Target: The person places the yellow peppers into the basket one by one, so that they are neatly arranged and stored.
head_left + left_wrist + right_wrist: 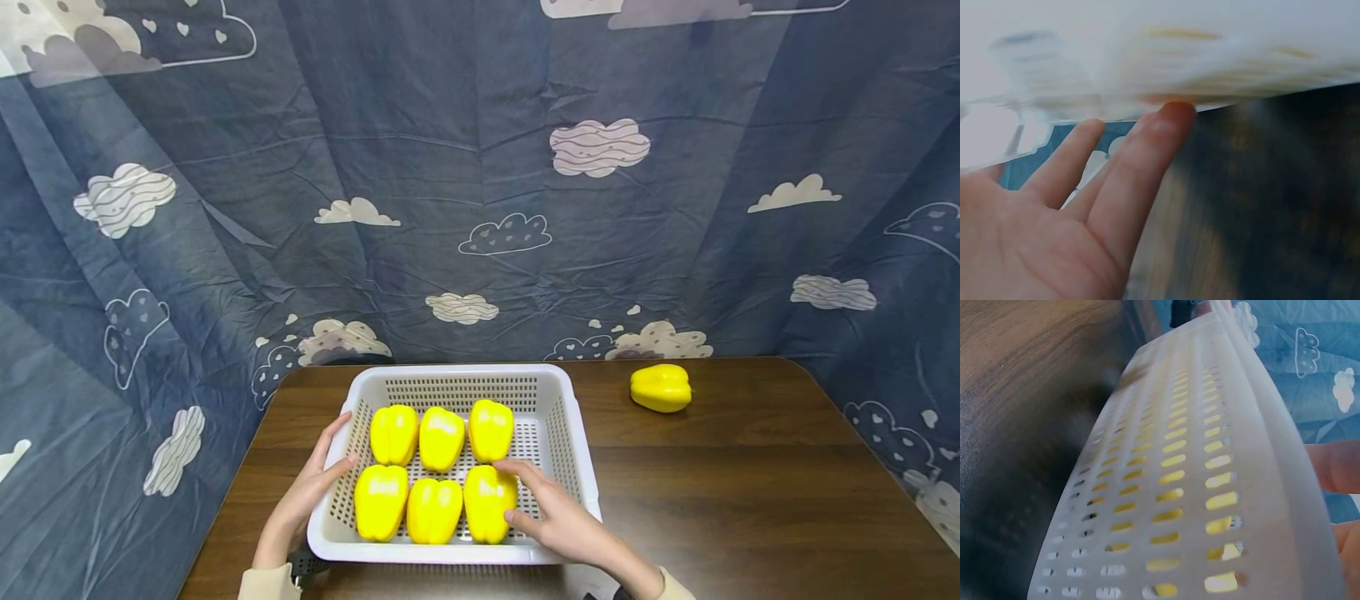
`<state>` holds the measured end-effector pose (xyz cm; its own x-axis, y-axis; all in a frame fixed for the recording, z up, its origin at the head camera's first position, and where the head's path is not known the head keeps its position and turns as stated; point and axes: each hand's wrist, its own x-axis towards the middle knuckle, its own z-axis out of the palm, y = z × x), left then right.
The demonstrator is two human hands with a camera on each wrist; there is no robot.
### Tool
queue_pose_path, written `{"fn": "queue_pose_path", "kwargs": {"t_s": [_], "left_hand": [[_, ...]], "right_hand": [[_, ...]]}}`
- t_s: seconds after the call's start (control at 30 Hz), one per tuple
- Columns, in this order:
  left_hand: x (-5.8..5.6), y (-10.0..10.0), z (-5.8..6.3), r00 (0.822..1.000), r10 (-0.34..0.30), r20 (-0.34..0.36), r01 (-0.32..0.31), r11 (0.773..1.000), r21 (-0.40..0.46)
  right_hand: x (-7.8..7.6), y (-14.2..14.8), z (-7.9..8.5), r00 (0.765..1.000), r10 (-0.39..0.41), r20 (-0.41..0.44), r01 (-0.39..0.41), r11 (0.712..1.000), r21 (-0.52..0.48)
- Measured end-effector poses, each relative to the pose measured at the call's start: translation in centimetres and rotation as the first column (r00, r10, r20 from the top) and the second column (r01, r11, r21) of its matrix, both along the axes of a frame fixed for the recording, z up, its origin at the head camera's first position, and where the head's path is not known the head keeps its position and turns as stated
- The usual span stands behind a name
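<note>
A white perforated plastic basket (461,552) holds several yellow bell peppers in two rows. My left hand (300,496) is at the basket's left side, its thumb over the rim and its fairly straight fingers along the outside. In the left wrist view the fingertips (1179,112) meet the blurred basket wall. Over the right wall reaches my right hand (558,517), with forefinger and thumb around the right side of the front-right bell pepper (487,504). The right wrist view shows the basket's slotted wall (1166,481), yellow through its holes, with part of the fingers (1338,465) behind the rim.
Another yellow bell pepper (660,388) lies on its side on the dark wooden table (720,483), right of the basket near the back edge. A blue cloud-patterned cloth (480,192) hangs behind and at the sides of the table.
</note>
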<state>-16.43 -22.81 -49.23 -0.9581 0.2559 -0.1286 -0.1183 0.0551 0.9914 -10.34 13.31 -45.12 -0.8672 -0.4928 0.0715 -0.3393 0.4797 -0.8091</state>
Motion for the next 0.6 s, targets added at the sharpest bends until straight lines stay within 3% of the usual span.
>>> {"fn": "queue_pose_path", "kwargs": {"t_s": [0.33,0.6], "left_hand": [[0.1,0.2,-0.4,0.999,0.036,0.016,-0.037,0.998,0.056],[0.2,0.2,-0.4,0.999,0.039,0.025,-0.041,0.997,0.058]], "right_hand": [[-0.2,1.9,0.6,0.993,-0.088,-0.082,0.078,0.99,-0.117],[-0.8,3.8,0.6,0.977,-0.192,-0.094,0.172,0.967,-0.187]]}}
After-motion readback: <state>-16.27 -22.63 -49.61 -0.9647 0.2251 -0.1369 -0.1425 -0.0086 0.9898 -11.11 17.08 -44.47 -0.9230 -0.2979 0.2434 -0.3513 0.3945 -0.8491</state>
